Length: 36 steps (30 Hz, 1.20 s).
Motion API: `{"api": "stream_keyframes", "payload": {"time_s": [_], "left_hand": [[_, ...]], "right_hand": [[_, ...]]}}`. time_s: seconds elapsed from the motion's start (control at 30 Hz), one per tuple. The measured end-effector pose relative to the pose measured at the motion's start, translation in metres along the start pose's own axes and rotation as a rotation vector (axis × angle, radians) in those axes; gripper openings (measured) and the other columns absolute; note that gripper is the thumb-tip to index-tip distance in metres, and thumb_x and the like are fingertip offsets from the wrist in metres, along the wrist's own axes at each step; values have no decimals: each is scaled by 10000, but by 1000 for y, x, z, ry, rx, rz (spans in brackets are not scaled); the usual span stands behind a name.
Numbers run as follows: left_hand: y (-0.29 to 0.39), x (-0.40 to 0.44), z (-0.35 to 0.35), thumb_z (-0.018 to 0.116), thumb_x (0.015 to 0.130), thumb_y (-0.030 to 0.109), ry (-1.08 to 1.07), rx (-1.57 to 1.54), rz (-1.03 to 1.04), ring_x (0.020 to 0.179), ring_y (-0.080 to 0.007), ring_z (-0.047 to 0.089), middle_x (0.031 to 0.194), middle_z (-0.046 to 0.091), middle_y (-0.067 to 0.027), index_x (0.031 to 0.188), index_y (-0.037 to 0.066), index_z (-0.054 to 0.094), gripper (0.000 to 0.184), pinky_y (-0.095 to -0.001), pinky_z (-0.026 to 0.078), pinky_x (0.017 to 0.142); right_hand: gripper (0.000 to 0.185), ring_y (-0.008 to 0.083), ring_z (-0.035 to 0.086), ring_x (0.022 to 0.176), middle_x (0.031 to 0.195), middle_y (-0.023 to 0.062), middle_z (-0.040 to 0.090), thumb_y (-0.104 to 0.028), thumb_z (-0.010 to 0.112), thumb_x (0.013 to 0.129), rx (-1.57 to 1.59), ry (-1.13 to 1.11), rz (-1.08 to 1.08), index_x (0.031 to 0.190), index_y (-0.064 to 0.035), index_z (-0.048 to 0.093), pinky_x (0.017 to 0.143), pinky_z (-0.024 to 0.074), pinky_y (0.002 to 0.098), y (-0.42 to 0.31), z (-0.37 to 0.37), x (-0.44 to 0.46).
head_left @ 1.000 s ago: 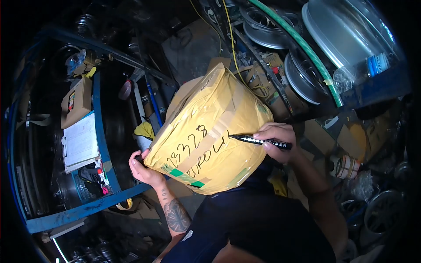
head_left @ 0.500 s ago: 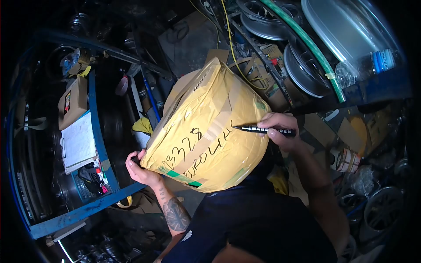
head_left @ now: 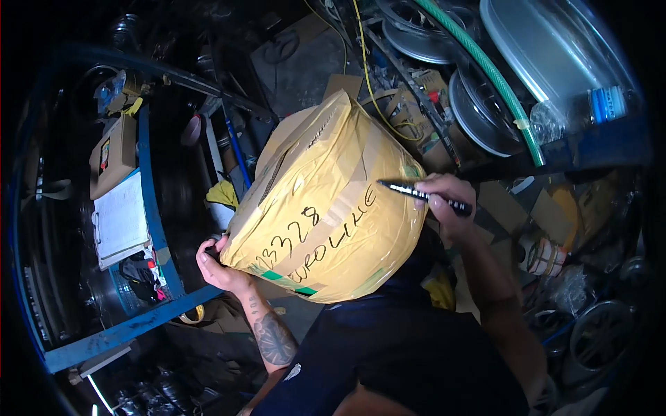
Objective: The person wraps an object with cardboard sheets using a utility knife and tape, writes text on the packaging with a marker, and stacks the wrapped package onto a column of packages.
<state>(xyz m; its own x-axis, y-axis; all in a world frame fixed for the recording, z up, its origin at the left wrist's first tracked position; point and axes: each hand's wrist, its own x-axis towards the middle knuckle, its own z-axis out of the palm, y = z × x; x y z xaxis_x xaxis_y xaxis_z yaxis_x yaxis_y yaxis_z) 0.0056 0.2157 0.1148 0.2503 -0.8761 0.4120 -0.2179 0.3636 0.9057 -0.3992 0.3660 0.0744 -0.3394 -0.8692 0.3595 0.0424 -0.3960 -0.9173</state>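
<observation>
A bulky rounded package (head_left: 361,270), wrapped in yellow paper and clear tape, rests tilted against my body. Handwritten black digits and the word "EUROLINE" run across its near side. My left hand (head_left: 225,274) grips the package's lower left edge, with a small black item showing by the fingers. In my right hand (head_left: 447,201) is a black marker (head_left: 402,188), its tip just off the wrapping, above the last letter. Green tape (head_left: 288,282) crosses the bottom edge of the package.
A blue metal rack (head_left: 156,229) on the left carries a clipboard with papers (head_left: 121,218) and a cardboard box (head_left: 114,156). Metal wheel rims (head_left: 479,111) and a green hose (head_left: 479,59) lie at upper right. Another wheel (head_left: 603,336) sits at lower right.
The marker has moved up and slightly right, its tip leaving the last letters, and an "E" now ends the word. My left hand keeps its hold on the package.
</observation>
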Motion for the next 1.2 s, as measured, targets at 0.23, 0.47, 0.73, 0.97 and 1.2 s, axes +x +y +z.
{"api": "stream_keyframes", "payload": {"time_s": [0.23,0.47,0.73,0.97,1.2], "left_hand": [[0,-2,2,374,1113,347,29,16,18,811,-233,677,883,719,-208,1128,-43,592,447,-364,543,847],[0,-6,-3,381,1110,334,44,32,24,801,-225,680,876,731,-205,1114,-34,599,428,-351,535,830],[2,-1,3,358,1116,306,27,75,24,860,-226,714,907,732,-202,1111,-47,601,429,-339,545,839],[-2,13,8,364,1098,279,11,55,30,835,-234,702,909,728,-213,1097,-45,609,407,-338,554,842],[-6,20,9,373,1091,306,7,29,43,850,-262,706,910,721,-224,1103,-48,607,424,-365,567,851]], "right_hand": [[273,267,715,803,963,190,750,-68,663,836,30,-224,-65,1080,42,716,746,555,342,-14,16,-6],[266,249,726,804,903,177,741,-161,656,939,87,-106,8,1101,43,709,756,565,352,1,4,-22],[273,245,713,772,854,168,733,-180,656,947,188,-229,61,1096,40,721,731,546,366,-30,16,-32],[259,267,670,673,787,113,697,-100,728,801,-105,-448,-165,1047,-28,761,638,508,352,-34,33,-24],[259,268,669,668,783,100,704,-79,709,769,-70,-533,-194,1019,-30,755,612,502,353,-37,25,-19]]}}
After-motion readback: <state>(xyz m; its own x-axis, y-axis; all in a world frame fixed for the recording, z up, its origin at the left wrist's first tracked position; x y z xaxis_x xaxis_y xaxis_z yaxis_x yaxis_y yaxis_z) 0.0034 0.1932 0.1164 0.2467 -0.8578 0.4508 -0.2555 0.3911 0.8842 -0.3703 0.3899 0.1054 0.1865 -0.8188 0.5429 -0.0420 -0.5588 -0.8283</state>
